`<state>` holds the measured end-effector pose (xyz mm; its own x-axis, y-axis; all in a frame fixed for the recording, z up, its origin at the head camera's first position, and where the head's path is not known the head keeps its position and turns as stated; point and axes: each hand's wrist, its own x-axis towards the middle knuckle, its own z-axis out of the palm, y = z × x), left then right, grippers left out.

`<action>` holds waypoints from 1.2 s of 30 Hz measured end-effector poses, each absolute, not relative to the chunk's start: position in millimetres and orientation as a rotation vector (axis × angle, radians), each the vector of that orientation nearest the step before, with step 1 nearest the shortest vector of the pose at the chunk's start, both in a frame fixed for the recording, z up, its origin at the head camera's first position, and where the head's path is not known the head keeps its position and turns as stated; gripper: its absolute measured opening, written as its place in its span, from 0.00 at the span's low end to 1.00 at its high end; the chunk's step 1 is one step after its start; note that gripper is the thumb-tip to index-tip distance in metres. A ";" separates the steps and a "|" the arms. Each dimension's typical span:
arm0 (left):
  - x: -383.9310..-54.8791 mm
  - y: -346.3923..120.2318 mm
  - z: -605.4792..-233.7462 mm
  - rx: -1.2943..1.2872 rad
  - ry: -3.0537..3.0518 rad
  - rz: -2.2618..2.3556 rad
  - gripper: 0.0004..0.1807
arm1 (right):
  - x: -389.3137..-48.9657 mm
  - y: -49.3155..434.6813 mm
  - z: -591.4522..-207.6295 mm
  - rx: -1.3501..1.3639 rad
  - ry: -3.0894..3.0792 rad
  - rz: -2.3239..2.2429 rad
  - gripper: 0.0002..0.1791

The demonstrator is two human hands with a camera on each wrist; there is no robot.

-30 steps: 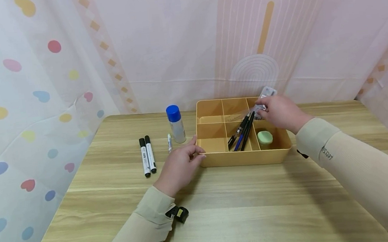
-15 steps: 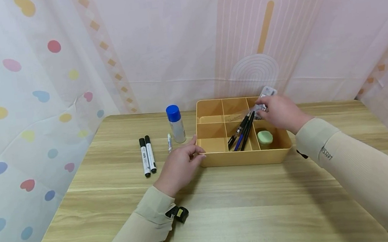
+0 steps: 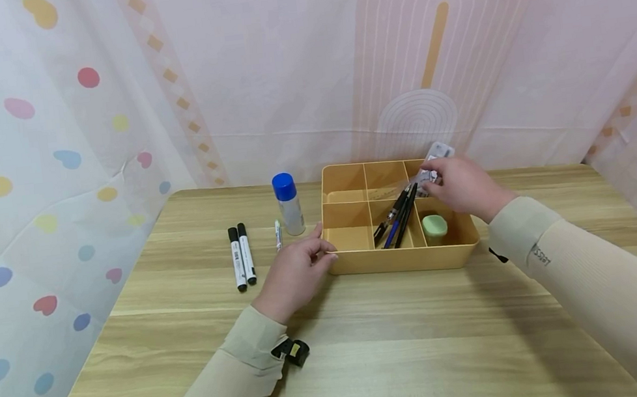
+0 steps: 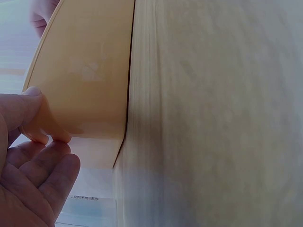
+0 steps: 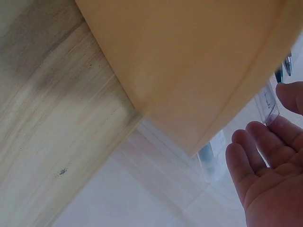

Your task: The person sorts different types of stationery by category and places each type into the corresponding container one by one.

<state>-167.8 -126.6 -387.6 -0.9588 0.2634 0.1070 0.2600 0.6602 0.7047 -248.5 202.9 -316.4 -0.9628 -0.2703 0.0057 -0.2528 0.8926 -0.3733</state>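
Observation:
A yellow compartment organizer (image 3: 402,258) stands on the table. My left hand (image 3: 297,269) grips its front left corner, and in the left wrist view the thumb (image 4: 31,97) lies at the rim with fingers against the side wall. Over the back right compartments, my right hand (image 3: 464,185) pinches the end of a clear ruler (image 3: 385,192) between thumb and fingers. In the right wrist view the ruler's end (image 5: 268,106) shows markings. Several dark and blue pens (image 3: 400,218) lean in the front middle compartment. A light green rounded object (image 3: 434,226) sits in the front right one.
A clear plastic pack (image 3: 441,149) sticks up from the back right compartment. Left of the organizer stand a blue-capped bottle (image 3: 290,205), a slim pen (image 3: 278,234) lying flat, and two white markers (image 3: 238,260) with black caps. A patterned curtain (image 3: 281,78) hangs behind the table.
Almost nothing differs. My right hand and sleeve have shifted very slightly to the right, with the ruler still pinched; the left hand stays at the organizer's corner.

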 end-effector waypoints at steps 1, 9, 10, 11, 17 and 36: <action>-168.0 -126.6 -387.7 0.451 2.858 1.214 0.03 | -248.1 203.0 -316.3 -0.420 3.015 -0.587 0.26; -167.0 -127.3 -386.9 0.432 2.858 1.203 0.03 | -242.8 205.8 -313.1 -0.413 3.018 -0.616 0.27; -167.1 -127.5 -387.1 0.430 2.858 1.203 0.03 | -242.0 206.1 -312.5 -0.411 3.016 -0.618 0.27; -167.1 -127.8 -387.4 0.428 2.858 1.201 0.03 | -241.4 206.7 -312.2 -0.410 3.015 -0.619 0.28; -167.4 -128.8 -388.4 0.416 2.858 1.195 0.03 | -240.2 208.4 -314.0 -0.388 3.021 -0.640 0.28; -168.1 -128.9 -387.6 0.422 2.862 1.194 0.03 | -218.3 221.6 -310.1 -0.230 3.038 -0.684 0.32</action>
